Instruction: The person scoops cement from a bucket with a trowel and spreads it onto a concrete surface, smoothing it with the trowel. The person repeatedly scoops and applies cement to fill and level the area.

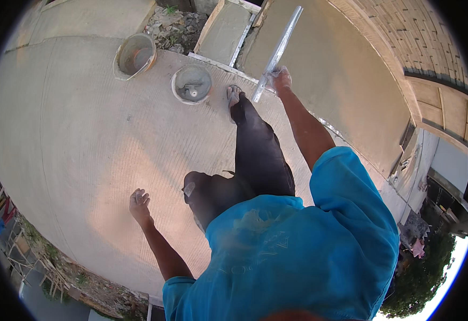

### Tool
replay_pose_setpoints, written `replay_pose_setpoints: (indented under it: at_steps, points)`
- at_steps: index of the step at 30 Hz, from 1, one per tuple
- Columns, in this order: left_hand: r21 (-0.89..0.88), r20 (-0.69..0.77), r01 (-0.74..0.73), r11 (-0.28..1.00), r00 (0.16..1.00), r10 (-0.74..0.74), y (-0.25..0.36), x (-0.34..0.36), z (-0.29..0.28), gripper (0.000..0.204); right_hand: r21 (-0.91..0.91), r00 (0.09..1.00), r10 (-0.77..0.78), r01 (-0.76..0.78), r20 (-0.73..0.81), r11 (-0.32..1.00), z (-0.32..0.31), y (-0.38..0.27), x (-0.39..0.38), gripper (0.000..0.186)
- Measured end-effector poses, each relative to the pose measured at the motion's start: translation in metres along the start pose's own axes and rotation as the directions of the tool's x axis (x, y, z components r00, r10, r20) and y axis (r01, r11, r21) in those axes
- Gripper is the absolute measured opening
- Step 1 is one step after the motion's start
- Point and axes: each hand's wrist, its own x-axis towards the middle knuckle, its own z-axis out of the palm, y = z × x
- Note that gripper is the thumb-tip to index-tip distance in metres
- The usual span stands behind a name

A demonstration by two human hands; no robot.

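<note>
My right hand (pixel 281 80), dusted with pale cement, grips a long metal straightedge (pixel 282 47) near its lower end. The bar slants up and away over the edge of a smooth wet cement slab (pixel 330 75). Away from everything, my left hand (pixel 140 204) hangs over the ribbed concrete ground with its fingers loosely bent and nothing visible in them. Near my sandalled foot (pixel 234 95) stands a bucket (pixel 191 84) with grey mix and a small tool in it, partly sunk so its kind is unclear.
Farther left, a second bucket (pixel 135 56) with a handle sits on the ribbed concrete (pixel 84 134). Rubble (pixel 174 27) lies behind it. A small framed cement patch (pixel 224 33) adjoins the slab. At the right rises a brick wall (pixel 431 37).
</note>
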Motion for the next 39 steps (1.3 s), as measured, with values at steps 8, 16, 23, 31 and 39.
replay_pose_setpoints:
  at_steps: [8,16,23,31,39]
  points:
    - [0.209,0.139,0.044,0.977,0.987,-0.074,0.013,0.176,0.199,0.035,-0.121,0.998,0.063,-0.06,0.024,0.991,0.209,0.134,0.254,0.042]
    - [0.349,0.259,-0.107,0.931,0.966,0.014,-0.024,0.39,0.371,0.047,-0.204,0.98,-0.17,0.189,0.107,0.961,0.304,0.23,0.405,0.04]
    - [0.448,0.374,-0.083,0.89,0.922,-0.102,-0.021,0.465,0.384,0.059,0.032,0.987,0.094,-0.099,0.13,0.995,0.329,0.185,0.433,0.04]
    - [0.374,0.432,-0.184,0.909,0.902,0.005,0.001,0.458,0.4,0.066,-0.017,0.985,0.109,-0.108,0.136,0.994,0.324,0.164,0.422,0.044]
    - [0.396,0.379,-0.187,0.899,0.925,0.025,-0.025,0.436,0.372,0.063,-0.159,0.989,0.018,0.005,0.146,0.987,0.324,0.167,0.427,0.056]
